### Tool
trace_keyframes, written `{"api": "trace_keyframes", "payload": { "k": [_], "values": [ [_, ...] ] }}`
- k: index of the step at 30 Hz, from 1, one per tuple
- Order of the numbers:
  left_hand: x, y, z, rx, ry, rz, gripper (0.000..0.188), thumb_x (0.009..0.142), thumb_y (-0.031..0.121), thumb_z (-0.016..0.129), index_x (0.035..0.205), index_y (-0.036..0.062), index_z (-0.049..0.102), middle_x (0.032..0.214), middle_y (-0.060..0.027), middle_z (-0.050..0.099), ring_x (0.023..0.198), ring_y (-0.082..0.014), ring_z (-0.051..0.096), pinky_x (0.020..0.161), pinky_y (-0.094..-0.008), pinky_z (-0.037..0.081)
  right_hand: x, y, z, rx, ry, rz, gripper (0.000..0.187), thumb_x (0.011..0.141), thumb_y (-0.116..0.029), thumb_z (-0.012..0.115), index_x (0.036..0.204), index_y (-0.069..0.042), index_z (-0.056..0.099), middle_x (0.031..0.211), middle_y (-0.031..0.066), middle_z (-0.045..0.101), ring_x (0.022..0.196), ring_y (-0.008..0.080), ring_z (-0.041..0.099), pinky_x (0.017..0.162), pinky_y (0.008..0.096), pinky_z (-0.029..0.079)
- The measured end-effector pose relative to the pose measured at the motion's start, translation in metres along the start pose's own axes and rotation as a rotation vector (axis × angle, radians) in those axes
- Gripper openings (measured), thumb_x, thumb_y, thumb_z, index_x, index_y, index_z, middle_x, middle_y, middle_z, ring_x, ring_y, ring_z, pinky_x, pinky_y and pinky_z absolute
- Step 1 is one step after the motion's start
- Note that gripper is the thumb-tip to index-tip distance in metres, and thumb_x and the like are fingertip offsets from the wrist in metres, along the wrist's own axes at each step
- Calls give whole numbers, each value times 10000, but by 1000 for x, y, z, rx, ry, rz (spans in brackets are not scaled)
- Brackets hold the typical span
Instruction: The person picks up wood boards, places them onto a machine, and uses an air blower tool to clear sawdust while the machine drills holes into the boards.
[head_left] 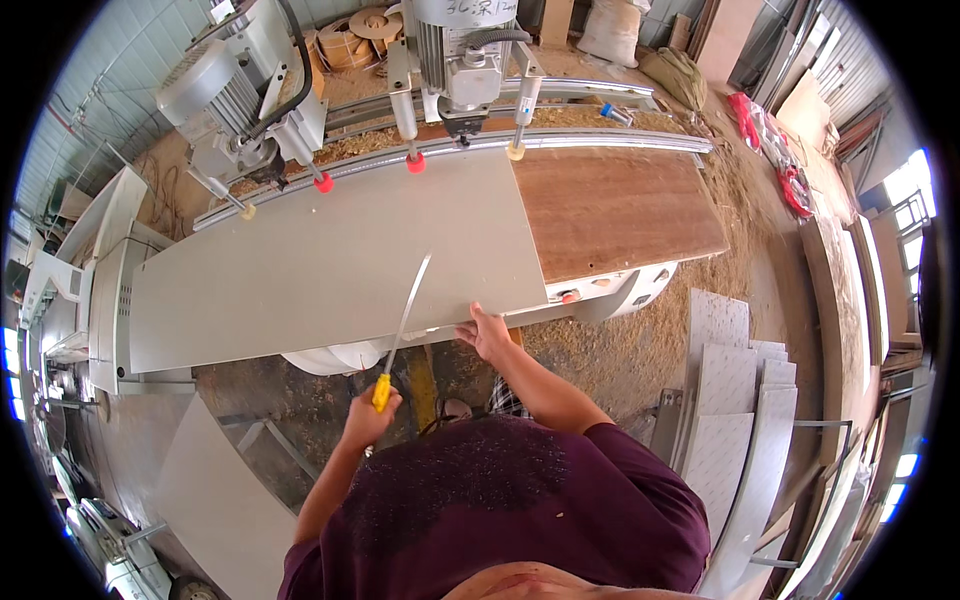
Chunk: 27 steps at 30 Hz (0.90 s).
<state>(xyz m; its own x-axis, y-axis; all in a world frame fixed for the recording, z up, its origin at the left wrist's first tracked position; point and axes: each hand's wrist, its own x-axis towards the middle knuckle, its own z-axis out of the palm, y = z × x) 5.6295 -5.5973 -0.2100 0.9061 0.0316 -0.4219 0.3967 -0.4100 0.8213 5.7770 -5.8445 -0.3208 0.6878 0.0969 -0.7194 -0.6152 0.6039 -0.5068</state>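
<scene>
- Grey panel (pixel 310 270) lies flat, long side running left to right.
- Left hand (pixel 370 418): just short of the panel's near edge, grip wrapped tight round a yellow handle (pixel 382 391).
- Pale blade (pixel 407 313) on that handle: narrow, slightly bowed, reaching over the panel's top; contact with the face cannot be told.
- Right hand (pixel 487 335): at the panel's near edge, toward its right end, fingers touching there; cannot tell whether this grip is clamped.
- Brown board (pixel 615 215): just beside the panel's right end.
- Motor unit (pixel 460 70): beyond the panel's far edge; red-tipped rod (pixel 416 160) points down at that edge.
- Stacked boards (pixel 725 390): right of the panel, nearer the person; sawdust (pixel 590 360) litters the floor between.
</scene>
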Motion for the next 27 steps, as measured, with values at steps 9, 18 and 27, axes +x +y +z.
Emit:
{"api": "trace_keyframes", "payload": {
  "k": [9,18,27],
  "values": [
    [-36,20,15,155,41,85,233,819,221,661,917,13,617,797,-149,671,779,-298,665,689,-350,501,-5,-6,-8,-152,-84,46,365,962,-360,456,1173,-66,413,1094,137,566,997,294,602,799,421,507],
    [-83,37,58,99,157,10,226,825,215,645,888,0,615,721,-114,636,664,-197,606,639,-328,474,-17,-26,-48,-251,-168,185,327,945,-331,489,1102,-45,474,966,132,630,875,271,635,799,425,504],
    [-136,68,124,66,264,-129,201,824,210,649,858,13,630,706,-67,628,667,-156,597,626,-315,466,-76,-37,-202,-257,-127,237,164,921,-205,503,955,-49,538,902,131,654,802,246,638,756,403,533]
  ]
}}
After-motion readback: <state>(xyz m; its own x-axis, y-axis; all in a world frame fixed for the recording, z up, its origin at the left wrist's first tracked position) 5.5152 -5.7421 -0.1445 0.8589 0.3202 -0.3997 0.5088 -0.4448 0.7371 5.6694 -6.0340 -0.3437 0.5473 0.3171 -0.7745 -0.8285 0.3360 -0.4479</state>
